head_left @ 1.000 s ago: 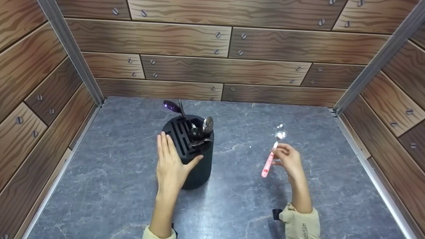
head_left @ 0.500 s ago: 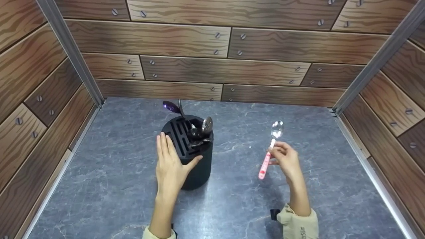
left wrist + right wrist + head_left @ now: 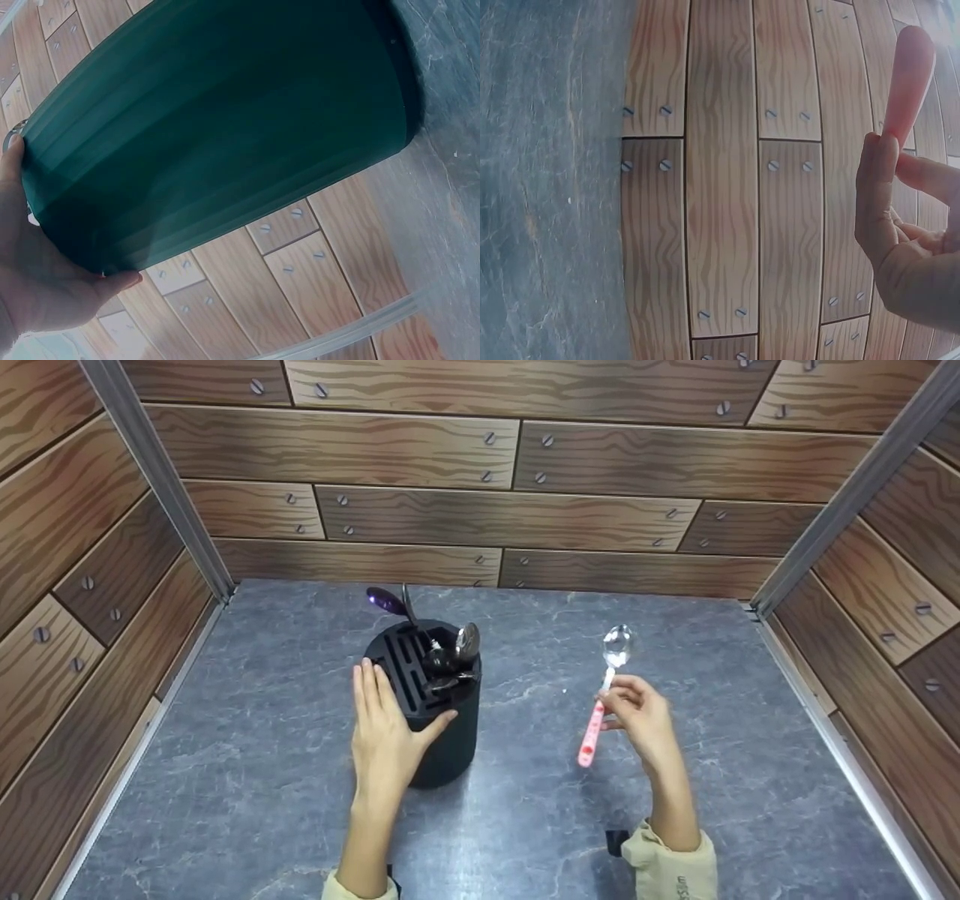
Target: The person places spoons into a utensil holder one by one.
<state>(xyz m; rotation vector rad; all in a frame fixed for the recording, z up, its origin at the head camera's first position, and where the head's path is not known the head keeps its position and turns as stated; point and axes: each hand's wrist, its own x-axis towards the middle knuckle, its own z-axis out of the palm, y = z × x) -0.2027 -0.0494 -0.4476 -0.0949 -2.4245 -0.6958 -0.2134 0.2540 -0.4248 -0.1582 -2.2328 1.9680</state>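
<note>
My right hand (image 3: 643,720) pinches a spoon (image 3: 589,735) by its handle, raised over the table. The handle is pink with red marks, and the clear, shiny bowl points away from me. In the right wrist view the pink handle end (image 3: 911,71) sticks up beyond the thumb and fingers. My left hand (image 3: 386,742) lies with straight fingers along the near left rim of a black slotted utensil holder (image 3: 450,750), thumb spread across its front. The left wrist view shows the holder's wall (image 3: 225,142), dark green there, with the thumb and fingers at its top end.
A purple spoon (image 3: 386,600) leans out of the holder's back. More metal spoons (image 3: 468,642) stand at its right side. Wood-print walls (image 3: 420,517) enclose the grey marbled table (image 3: 225,780) at the back and both sides. A tiny white speck (image 3: 565,691) lies mid-table.
My right hand has moved a little left with the spoon, whose bowl now shows higher up and more face-on. The left hand and the holder have stayed in place.
</note>
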